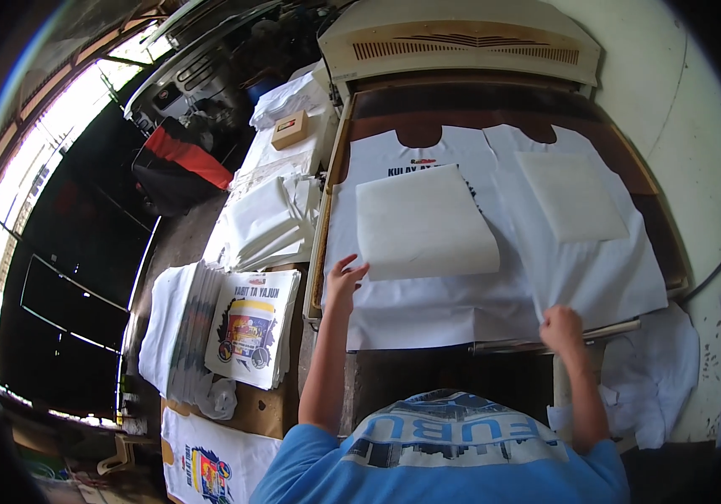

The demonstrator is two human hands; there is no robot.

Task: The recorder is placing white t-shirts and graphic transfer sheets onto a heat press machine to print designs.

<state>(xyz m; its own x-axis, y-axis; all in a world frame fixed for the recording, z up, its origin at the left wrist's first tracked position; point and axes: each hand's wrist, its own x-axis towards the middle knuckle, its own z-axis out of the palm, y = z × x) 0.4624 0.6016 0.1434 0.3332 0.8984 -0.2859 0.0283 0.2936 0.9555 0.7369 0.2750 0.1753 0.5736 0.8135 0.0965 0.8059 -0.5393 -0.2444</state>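
Two white fabric shirt panels (428,315) lie side by side on the brown bed of a heat press, overlapping near the middle. The left panel has dark printing by its neck cutout, mostly covered by a loose white sheet of paper (423,223). A smaller white sheet (575,197) rests on the right panel. My left hand (345,277) is at the lower left corner of the larger sheet, fingers apart; whether they touch it is unclear. Near the front edge, my right hand (562,328) is closed on the right shirt panel (621,277), with folds running up from it.
The press's vented cream housing (470,50) stands at the back. To the left are folded white sheets (268,220), a stack of printed paper (251,328), folded fabric (177,328) and a small box (290,130). White cloth (655,370) hangs at the right.
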